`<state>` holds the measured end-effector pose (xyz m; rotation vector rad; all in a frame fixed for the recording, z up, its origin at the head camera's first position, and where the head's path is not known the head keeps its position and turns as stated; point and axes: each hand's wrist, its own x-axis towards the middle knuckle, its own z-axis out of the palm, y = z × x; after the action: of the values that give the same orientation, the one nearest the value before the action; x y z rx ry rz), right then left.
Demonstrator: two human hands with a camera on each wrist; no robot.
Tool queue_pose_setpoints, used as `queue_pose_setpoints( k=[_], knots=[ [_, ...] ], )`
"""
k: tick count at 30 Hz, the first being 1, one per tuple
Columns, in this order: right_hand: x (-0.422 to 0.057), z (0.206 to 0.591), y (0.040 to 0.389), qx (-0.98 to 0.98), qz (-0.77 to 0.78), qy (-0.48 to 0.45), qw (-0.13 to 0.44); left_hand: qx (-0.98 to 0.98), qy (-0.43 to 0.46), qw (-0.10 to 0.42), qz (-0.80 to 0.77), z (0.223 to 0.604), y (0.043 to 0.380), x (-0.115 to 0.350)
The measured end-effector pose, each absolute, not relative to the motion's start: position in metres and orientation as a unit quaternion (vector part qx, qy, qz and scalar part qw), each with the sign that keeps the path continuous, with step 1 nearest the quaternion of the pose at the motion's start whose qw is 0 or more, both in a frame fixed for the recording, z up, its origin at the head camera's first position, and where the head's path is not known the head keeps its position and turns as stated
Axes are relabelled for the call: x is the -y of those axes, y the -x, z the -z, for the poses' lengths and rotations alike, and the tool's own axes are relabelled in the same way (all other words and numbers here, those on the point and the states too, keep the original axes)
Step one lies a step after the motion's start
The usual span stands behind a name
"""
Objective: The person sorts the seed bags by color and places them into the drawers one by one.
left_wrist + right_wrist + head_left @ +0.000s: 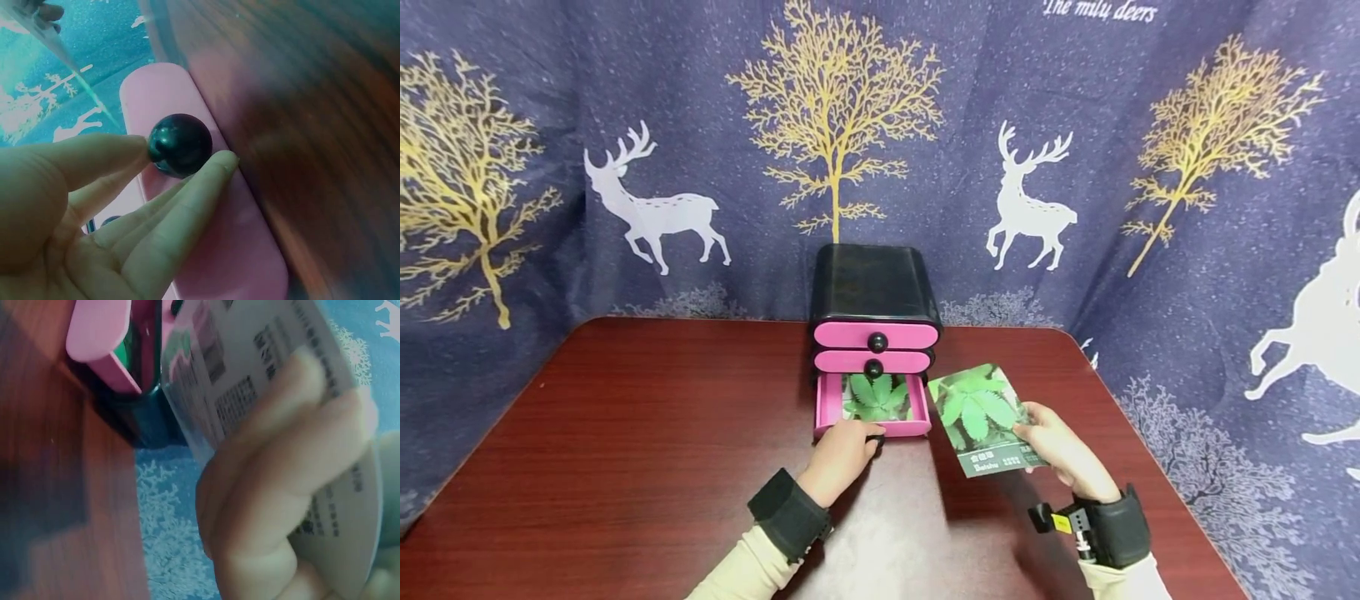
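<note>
A small black cabinet (871, 279) with pink drawers stands at the back middle of the table. Its bottom drawer (829, 400) is pulled out, and a green leaf picture (877, 393) lies inside. My left hand (842, 454) is at that drawer's front, thumb and fingers pinching the round black knob (180, 145). To the right of the drawer, my right hand (1060, 442) grips a plant picture card (973, 412) by its right edge, tilted above the table. Its printed back, with a barcode and a square code, shows in the right wrist view, the fingers (275, 450) lying across it.
The two upper drawers (838, 336) are closed, each with a black knob (877, 342). The dark red wooden table (647, 442) spreads to both sides. Behind it hangs a blue cloth (775, 200) with deer and golden trees.
</note>
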<state>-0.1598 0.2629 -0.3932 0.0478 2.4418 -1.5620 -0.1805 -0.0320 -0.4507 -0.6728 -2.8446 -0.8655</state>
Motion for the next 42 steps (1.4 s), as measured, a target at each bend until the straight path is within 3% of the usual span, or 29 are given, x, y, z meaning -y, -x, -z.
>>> queue_pose_setpoints(
  k=[10,12,18,23,29,36,42],
  knots=[
    [-0.242,0.404,0.161,-0.820,0.536,0.021,0.197,0.917,0.194,0.059,0.344,0.439,0.171,0.038],
    [-0.236,0.405,0.162,-0.814,0.541,0.035,0.206,0.880,0.187,-0.007,0.437,0.435,0.170,0.040],
    [-0.216,0.409,0.168,-0.810,0.542,0.053,0.219,0.636,0.149,-0.295,0.698,0.428,0.169,0.044],
    [-0.199,0.412,0.175,-0.822,0.525,0.047,0.216,0.508,0.129,-0.371,0.766,0.428,0.171,0.049],
    [-0.179,0.417,0.184,-0.826,0.526,0.015,0.202,0.446,0.117,-0.369,0.807,0.429,0.176,0.054],
    [-0.157,0.419,0.193,-0.827,0.542,-0.024,0.149,0.511,0.060,-0.278,0.811,0.430,0.186,0.058],
    [-0.145,0.419,0.202,-0.839,0.526,0.016,0.136,0.545,0.056,-0.230,0.805,0.428,0.190,0.064]
  ],
)
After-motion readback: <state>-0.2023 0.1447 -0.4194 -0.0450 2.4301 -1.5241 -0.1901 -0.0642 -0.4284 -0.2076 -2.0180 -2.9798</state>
